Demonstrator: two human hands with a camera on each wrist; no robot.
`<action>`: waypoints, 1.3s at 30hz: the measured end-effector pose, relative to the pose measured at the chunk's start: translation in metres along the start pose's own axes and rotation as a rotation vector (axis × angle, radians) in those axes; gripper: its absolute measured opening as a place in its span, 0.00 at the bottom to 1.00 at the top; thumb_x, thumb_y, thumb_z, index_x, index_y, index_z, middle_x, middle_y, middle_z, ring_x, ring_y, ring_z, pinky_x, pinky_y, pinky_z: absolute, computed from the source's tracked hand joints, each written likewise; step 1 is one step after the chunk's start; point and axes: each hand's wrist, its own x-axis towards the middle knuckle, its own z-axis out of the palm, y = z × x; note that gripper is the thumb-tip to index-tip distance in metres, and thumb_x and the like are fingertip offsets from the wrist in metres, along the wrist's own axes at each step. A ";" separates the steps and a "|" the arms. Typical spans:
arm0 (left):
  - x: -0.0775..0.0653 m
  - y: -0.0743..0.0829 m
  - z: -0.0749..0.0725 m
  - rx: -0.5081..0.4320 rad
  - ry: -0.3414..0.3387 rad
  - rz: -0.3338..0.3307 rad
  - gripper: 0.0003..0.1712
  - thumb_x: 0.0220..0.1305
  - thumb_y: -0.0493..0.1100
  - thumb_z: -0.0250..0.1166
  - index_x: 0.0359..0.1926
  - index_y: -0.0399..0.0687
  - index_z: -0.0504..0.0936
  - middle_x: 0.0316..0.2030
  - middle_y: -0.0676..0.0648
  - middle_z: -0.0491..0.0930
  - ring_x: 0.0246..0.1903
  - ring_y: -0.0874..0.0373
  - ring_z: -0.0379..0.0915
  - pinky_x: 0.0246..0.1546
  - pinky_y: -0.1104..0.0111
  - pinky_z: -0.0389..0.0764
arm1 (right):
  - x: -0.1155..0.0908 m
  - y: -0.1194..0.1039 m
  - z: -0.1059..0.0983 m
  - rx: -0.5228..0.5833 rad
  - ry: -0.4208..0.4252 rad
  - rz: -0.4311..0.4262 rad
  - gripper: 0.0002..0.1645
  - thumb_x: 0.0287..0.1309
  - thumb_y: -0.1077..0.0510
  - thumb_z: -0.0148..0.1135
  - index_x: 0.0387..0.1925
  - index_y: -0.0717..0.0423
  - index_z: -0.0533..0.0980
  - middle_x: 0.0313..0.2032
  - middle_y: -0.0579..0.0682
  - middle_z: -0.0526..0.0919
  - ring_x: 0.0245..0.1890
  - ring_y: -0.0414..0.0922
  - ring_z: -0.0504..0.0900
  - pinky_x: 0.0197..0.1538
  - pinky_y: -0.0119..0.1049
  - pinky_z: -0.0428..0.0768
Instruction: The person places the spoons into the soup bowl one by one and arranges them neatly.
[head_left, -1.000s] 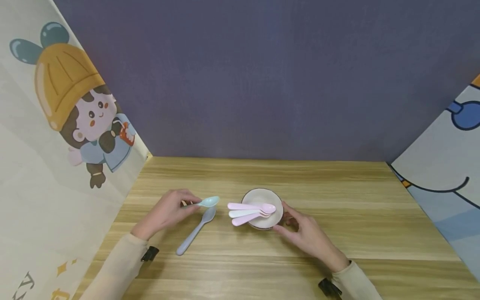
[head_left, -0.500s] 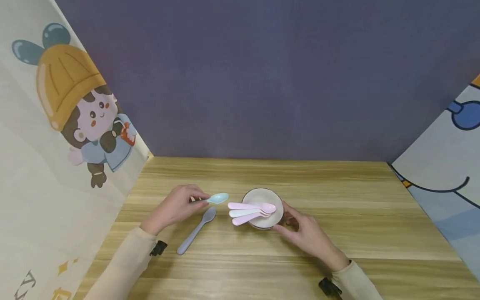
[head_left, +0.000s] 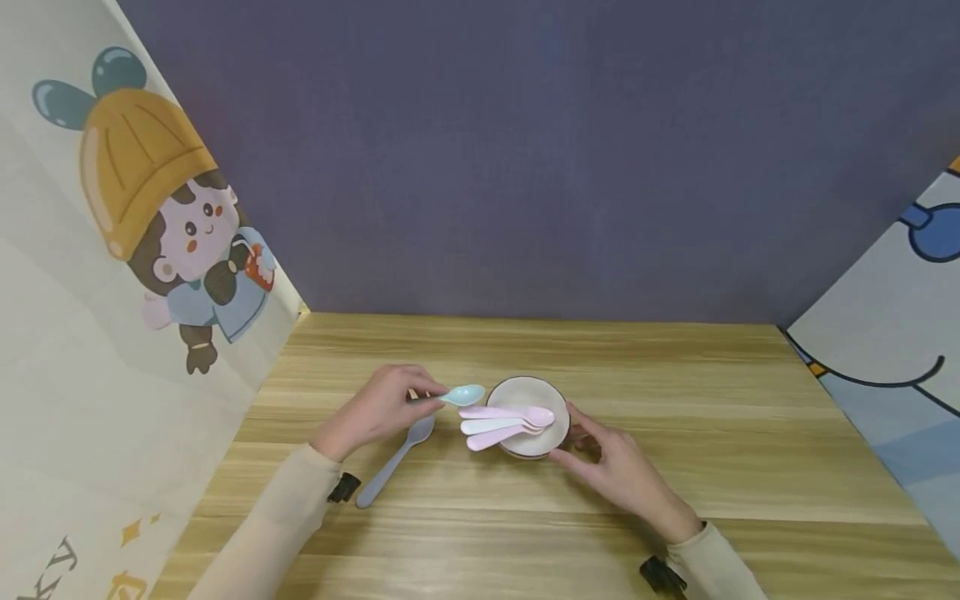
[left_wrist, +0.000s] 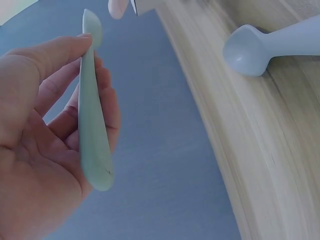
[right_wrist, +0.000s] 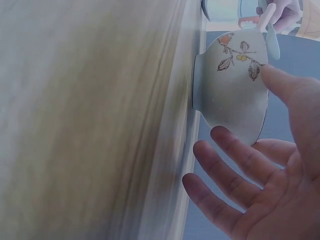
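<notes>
My left hand (head_left: 393, 406) pinches a mint-green plastic spoon (head_left: 467, 395) between thumb and fingers, above the table. The spoon's bowl end points right, just short of a small white bowl (head_left: 517, 390) with a dark rim. In the left wrist view its green handle (left_wrist: 95, 135) lies across the fingers. Lying in the bowl are two pink spoons (head_left: 495, 435) and a white spoon (head_left: 480, 427), handles sticking out to the left. My right hand (head_left: 618, 475) touches the bowl's right side, thumb at the rim and the other fingers spread, as the right wrist view shows.
A grey-blue spoon (head_left: 390, 475) lies on the wooden table (head_left: 720, 400), below and left of the bowl. A dark blue panel (head_left: 525, 167) rises behind the table. Cartoon-printed panels (head_left: 60, 333) stand at the left and right sides.
My left hand has moved right with the mint-green spoon, bringing it close to the bowl. The right hand, the bowl and the spoons in it look nearly unmoved.
</notes>
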 end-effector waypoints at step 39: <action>0.011 0.014 0.009 0.023 -0.089 0.037 0.12 0.68 0.43 0.74 0.51 0.48 0.93 0.41 0.53 0.90 0.37 0.66 0.80 0.38 0.73 0.81 | -0.017 -0.017 0.005 0.006 0.011 0.077 0.51 0.62 0.39 0.76 0.76 0.63 0.69 0.47 0.44 0.92 0.43 0.43 0.91 0.51 0.41 0.90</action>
